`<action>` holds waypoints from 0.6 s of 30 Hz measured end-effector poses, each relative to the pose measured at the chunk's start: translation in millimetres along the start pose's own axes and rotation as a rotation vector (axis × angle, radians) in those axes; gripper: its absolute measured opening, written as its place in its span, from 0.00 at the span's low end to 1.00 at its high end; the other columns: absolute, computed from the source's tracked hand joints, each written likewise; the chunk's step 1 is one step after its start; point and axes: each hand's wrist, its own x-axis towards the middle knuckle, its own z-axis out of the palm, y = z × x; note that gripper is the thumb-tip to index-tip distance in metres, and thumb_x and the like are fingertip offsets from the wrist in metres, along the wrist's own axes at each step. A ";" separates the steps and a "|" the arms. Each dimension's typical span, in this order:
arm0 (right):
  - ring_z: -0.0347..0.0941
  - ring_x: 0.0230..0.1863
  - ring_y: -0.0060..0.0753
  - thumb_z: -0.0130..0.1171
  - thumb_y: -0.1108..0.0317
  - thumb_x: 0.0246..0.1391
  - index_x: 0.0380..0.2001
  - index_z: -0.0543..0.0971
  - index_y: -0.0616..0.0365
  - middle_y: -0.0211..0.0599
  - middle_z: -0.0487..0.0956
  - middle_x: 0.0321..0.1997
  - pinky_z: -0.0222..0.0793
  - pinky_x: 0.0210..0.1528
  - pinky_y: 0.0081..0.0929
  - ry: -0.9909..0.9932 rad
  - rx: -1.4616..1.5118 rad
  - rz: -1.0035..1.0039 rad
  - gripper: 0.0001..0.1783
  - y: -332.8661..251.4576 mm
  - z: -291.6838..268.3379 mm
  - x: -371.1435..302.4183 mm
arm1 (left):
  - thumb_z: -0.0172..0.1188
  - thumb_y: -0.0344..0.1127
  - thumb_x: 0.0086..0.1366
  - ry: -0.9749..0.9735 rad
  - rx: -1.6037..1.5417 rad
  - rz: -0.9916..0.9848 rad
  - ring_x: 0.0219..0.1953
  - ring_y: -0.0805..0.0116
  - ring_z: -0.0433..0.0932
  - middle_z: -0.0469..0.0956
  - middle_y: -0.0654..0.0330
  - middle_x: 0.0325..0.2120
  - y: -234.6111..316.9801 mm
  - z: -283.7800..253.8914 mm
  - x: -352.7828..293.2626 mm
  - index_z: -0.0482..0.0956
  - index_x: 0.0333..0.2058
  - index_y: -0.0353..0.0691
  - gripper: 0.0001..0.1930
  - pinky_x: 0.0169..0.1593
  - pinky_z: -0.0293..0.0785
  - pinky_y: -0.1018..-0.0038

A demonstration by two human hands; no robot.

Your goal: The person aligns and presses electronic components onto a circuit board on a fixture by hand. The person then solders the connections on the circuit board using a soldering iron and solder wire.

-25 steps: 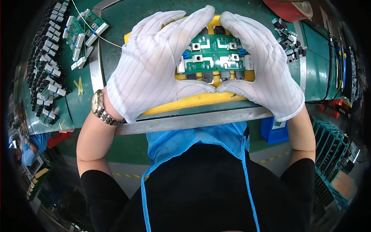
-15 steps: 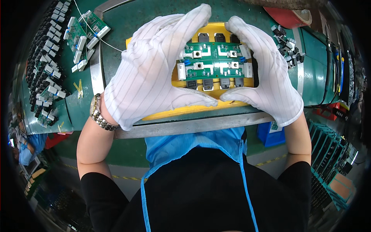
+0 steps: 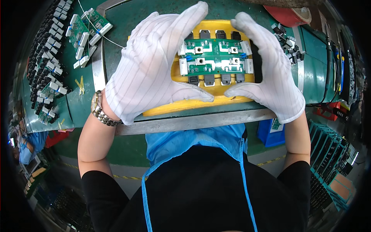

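A green circuit board (image 3: 216, 57) sits in a yellow fixture (image 3: 185, 106) on the bench in front of me. Black flat transistors (image 3: 225, 79) stick out along the board's far and near edges, and white blocks (image 3: 183, 66) stand at its ends. My left hand (image 3: 154, 69), in a white striped glove, curves around the board's left side with thumb and fingers spread. On the right side my right hand (image 3: 270, 73), gloved likewise, arches with its thumb apart from its fingers. Neither hand grips anything that I can see.
Rows of black parts with white blocks (image 3: 48, 65) line the bench's left side. More green boards (image 3: 79, 34) lie at the far left. A pile of small black and white parts (image 3: 290, 46) sits at right, near a red bin (image 3: 288, 15). A metal edge (image 3: 193, 123) borders the bench.
Both hands have drawn slightly away from the board, the right thumb moving right and the gap between the thumbs widening. The board remains in the yellow fixture.
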 end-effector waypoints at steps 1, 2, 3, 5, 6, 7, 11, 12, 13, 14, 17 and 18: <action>0.64 0.64 0.48 0.76 0.50 0.32 0.62 0.63 0.58 0.45 0.67 0.64 0.56 0.67 0.40 0.011 -0.003 0.005 0.54 -1.0 -3.1 -1.3 | 0.70 0.62 0.42 -0.010 0.015 -0.008 0.52 0.49 0.70 0.72 0.50 0.49 0.9 0.0 -0.5 0.61 0.62 0.41 0.52 0.61 0.59 0.55; 0.64 0.64 0.48 0.76 0.50 0.32 0.62 0.63 0.58 0.45 0.67 0.64 0.56 0.67 0.40 0.009 -0.003 0.004 0.54 -2.6 -4.5 -3.2 | 0.71 0.61 0.42 -0.019 0.030 -0.016 0.52 0.49 0.69 0.72 0.50 0.50 1.6 -0.1 -0.9 0.61 0.62 0.41 0.52 0.61 0.58 0.56; 0.66 0.62 0.47 0.76 0.52 0.33 0.62 0.63 0.58 0.45 0.68 0.64 0.58 0.65 0.40 0.040 0.076 0.070 0.52 -4.6 -5.7 -5.4 | 0.71 0.61 0.42 -0.029 0.044 -0.024 0.53 0.49 0.69 0.71 0.51 0.51 2.0 -0.2 -1.6 0.61 0.62 0.41 0.52 0.62 0.58 0.56; 0.71 0.57 0.43 0.74 0.61 0.36 0.58 0.67 0.59 0.44 0.71 0.60 0.64 0.60 0.36 0.100 0.148 0.143 0.44 -6.8 -6.8 -10.3 | 0.72 0.61 0.41 -0.047 0.071 -0.039 0.54 0.50 0.69 0.71 0.52 0.52 2.6 0.5 -2.7 0.61 0.62 0.41 0.52 0.62 0.58 0.56; 0.71 0.57 0.43 0.74 0.61 0.36 0.58 0.67 0.59 0.44 0.71 0.60 0.64 0.60 0.36 0.098 0.147 0.144 0.44 -4.5 -9.6 -13.5 | 0.72 0.60 0.40 -0.057 0.084 -0.046 0.55 0.50 0.69 0.71 0.52 0.53 2.9 1.0 -3.3 0.61 0.62 0.41 0.53 0.63 0.58 0.57; 0.72 0.55 0.41 0.73 0.63 0.37 0.56 0.69 0.60 0.44 0.73 0.57 0.66 0.58 0.35 0.076 0.042 0.090 0.40 -1.5 -15.2 -17.6 | 0.72 0.60 0.40 -0.066 0.096 -0.052 0.55 0.51 0.69 0.70 0.52 0.54 3.3 0.5 -3.8 0.62 0.62 0.41 0.53 0.63 0.58 0.57; 0.73 0.46 0.34 0.72 0.67 0.42 0.48 0.76 0.57 0.34 0.79 0.46 0.68 0.51 0.29 0.034 -0.055 0.055 0.27 -5.4 -18.0 -18.8 | 0.74 0.59 0.38 -0.110 0.154 -0.086 0.58 0.52 0.68 0.70 0.54 0.57 2.5 -0.3 -4.8 0.62 0.62 0.41 0.53 0.65 0.57 0.58; 0.73 0.46 0.34 0.72 0.67 0.42 0.48 0.76 0.57 0.34 0.79 0.46 0.68 0.51 0.29 0.032 -0.051 0.053 0.27 -4.6 -16.3 -17.8 | 0.74 0.59 0.38 -0.112 0.155 -0.091 0.58 0.52 0.68 0.70 0.54 0.57 1.8 -0.3 -5.4 0.62 0.62 0.41 0.53 0.65 0.57 0.58; 0.74 0.42 0.30 0.70 0.67 0.45 0.48 0.76 0.57 0.34 0.79 0.44 0.69 0.48 0.26 0.074 0.043 0.106 0.25 -6.0 -17.2 -18.8 | 0.75 0.57 0.39 -0.110 0.137 -0.086 0.58 0.51 0.67 0.69 0.54 0.57 2.5 -0.8 -4.8 0.63 0.62 0.42 0.52 0.64 0.58 0.59; 0.74 0.39 0.27 0.69 0.67 0.47 0.47 0.76 0.58 0.34 0.79 0.42 0.70 0.44 0.23 0.117 0.137 0.158 0.23 -7.4 -17.6 -19.7 | 0.75 0.54 0.39 -0.108 0.119 -0.082 0.59 0.51 0.66 0.69 0.54 0.57 3.1 -1.2 -4.5 0.64 0.61 0.42 0.50 0.64 0.59 0.59; 0.73 0.27 0.22 0.62 0.64 0.55 0.47 0.77 0.59 0.32 0.78 0.34 0.71 0.33 0.18 0.261 0.296 0.441 0.18 -3.9 -9.7 -16.7 | 0.76 0.51 0.39 -0.074 0.072 -0.090 0.57 0.51 0.67 0.71 0.55 0.54 2.3 -0.1 -2.3 0.68 0.57 0.42 0.46 0.63 0.61 0.61; 0.73 0.27 0.22 0.62 0.64 0.55 0.47 0.77 0.59 0.32 0.78 0.34 0.71 0.33 0.18 0.262 0.294 0.442 0.18 -2.0 -11.6 -12.5 | 0.76 0.51 0.39 -0.074 0.071 -0.088 0.57 0.51 0.67 0.71 0.55 0.54 0.6 -0.1 -2.6 0.68 0.57 0.42 0.46 0.63 0.61 0.61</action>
